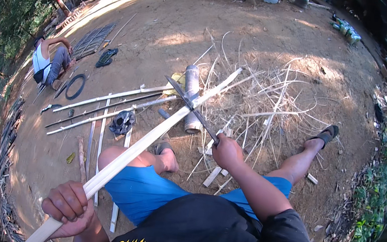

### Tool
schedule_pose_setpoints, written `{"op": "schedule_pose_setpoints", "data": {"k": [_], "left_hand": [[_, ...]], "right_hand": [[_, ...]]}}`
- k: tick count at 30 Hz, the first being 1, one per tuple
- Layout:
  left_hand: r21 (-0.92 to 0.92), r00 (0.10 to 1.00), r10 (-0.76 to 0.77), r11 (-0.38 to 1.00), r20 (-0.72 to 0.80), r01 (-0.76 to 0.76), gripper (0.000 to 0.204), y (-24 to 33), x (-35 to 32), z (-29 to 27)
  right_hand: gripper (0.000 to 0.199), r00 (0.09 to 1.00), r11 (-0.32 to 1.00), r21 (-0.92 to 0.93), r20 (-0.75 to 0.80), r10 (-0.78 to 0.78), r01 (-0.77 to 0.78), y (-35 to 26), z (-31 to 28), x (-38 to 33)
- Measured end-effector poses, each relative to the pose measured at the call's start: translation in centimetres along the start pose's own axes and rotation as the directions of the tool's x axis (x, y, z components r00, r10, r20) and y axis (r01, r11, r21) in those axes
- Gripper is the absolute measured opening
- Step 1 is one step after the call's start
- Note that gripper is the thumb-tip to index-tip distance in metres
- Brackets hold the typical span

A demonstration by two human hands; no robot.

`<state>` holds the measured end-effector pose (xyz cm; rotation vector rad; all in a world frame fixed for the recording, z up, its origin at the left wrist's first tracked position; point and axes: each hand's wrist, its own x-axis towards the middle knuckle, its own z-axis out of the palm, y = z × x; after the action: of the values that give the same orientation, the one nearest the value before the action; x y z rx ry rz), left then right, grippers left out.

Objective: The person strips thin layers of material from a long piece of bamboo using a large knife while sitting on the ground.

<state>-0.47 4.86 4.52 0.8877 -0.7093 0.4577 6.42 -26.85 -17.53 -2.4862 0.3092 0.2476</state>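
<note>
Pale strip (143, 142) slants from near left to far right, up across the middle of the ground, passing over a thick tube (192, 79). Left hand (68, 208) closed in a fist round its near part. Right hand (226, 153) curled tight round the handle end of a knife (205, 124), blade crossing the strip above the tube. Tangled shavings (278, 96) heaped to the right. Left of the tube: long poles (107, 97), crumpled black bag (122, 122). Far left, another person (42, 62) sits low, bent forward.
</note>
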Motion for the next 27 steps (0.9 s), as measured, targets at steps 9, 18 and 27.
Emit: {"op": "schedule_pose_setpoints", "data": {"k": [9,18,27], "left_hand": [[0.052,0.901,0.082,0.996,-0.426,-0.066,0.083,-4.3,-1.3,-0.3],[0.005,0.987,0.046,0.999,-0.156,-0.046,0.084,-5.6,-1.5,-1.6],[0.033,0.981,0.074,0.997,-0.177,-0.069,0.08,-5.2,-0.7,-0.7]], "right_hand": [[0.022,0.994,0.995,-0.088,-0.101,0.028,-0.037,-0.6,1.7,0.9],[0.033,1.0,0.996,0.085,-0.027,0.006,-0.004,0.3,1.5,0.8],[0.026,0.828,0.824,0.169,0.066,-0.558,0.541,-7.9,-1.3,-6.3]]}}
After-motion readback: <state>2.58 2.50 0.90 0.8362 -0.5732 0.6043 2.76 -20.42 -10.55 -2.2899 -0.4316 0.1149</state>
